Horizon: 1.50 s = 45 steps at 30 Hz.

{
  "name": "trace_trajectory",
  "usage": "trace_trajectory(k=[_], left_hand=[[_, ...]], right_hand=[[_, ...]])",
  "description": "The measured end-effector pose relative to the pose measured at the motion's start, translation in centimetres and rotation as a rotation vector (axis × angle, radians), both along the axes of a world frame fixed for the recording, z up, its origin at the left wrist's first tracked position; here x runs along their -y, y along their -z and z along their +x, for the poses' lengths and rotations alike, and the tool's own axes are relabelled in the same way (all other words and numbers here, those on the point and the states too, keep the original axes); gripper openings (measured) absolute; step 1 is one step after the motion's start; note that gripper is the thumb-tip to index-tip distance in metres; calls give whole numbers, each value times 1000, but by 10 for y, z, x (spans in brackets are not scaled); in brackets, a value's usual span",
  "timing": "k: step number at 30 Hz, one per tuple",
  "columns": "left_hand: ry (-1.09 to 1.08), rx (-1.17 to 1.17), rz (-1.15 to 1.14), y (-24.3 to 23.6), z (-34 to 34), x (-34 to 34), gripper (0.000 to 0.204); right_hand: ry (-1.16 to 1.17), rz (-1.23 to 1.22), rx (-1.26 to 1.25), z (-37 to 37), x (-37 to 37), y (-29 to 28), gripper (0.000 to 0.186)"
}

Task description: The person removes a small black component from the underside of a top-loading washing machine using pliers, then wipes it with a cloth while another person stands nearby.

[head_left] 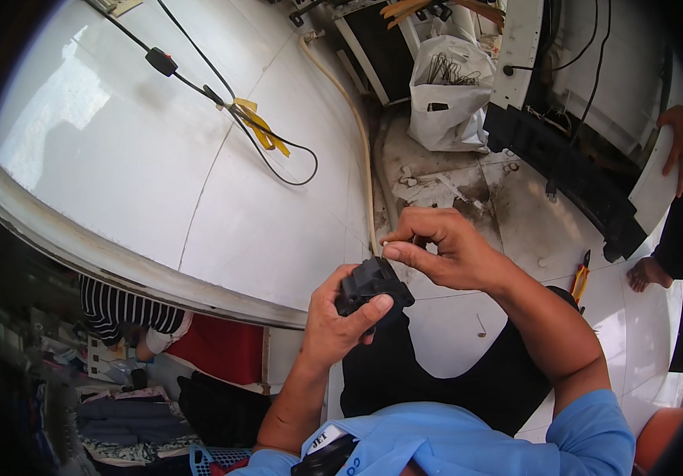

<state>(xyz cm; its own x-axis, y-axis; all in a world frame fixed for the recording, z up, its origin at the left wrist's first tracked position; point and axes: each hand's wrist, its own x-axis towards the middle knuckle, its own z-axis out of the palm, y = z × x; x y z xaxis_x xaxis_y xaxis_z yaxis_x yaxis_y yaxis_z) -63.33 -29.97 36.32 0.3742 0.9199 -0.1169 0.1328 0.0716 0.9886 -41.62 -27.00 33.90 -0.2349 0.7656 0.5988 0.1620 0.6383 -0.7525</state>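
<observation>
L hand (pixel 333 319) is wrapped round the blk part (pixel 369 287), thumb on the near face; a firm-looking hold. R hand (pixel 452 252) has thumb & index tips pinched tog. at the part's top edge; can't tell if anything's btwn them. Part is up in the air over the lap, just in front of the hose (pixel 352 111) as seen from above.

Risks: nothing under the part but L hand, so if R hand pushes/pulls hard & the thumb slips, it'd prob. twist or drop. Anything tiny in the pinch could ping off & get lost on the floor (pixel 508 210), esp. w/ the debris (pixel 436 186) there. R fingers cover the spot, so misalignment's easy to miss; forcing it might crack plastic or bend a pin, if there are any. Pliers (pixel 580 282) lie off to the right by the co-worker's foot (pixel 649 274): poss. knock or step hazard.
</observation>
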Motion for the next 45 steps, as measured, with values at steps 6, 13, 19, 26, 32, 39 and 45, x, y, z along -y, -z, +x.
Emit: trace_trajectory(k=[6, 13, 19, 26, 32, 39, 45], left_hand=[[52, -11, -19, -7, 8, -11, 52], [75, -124, -114, 26, 11, -4, 46], [139, -40, -107, 43, -10, -5, 48], [150, -177, -71, 38, -1, -8, 54], [118, -50, 77, 40, -4, -13, 45], [208, -143, 144, 24, -1, -10, 46], [196, -143, -42, 14, -4, -9, 49]], right_hand=[[-12, -437, -325, -12, -1, 8, 23], [177, -275, -91, 21, -6, -9, 39], [-67, -156, 371, 8, -5, 5, 47], [-13, -130, 460, 21, -1, 1, 47], [-63, -248, 275, 18, -9, -1, 38], [29, -235, 291, 32, -13, 2, 42], [25, -146, 308, 30, -17, 4, 55]])
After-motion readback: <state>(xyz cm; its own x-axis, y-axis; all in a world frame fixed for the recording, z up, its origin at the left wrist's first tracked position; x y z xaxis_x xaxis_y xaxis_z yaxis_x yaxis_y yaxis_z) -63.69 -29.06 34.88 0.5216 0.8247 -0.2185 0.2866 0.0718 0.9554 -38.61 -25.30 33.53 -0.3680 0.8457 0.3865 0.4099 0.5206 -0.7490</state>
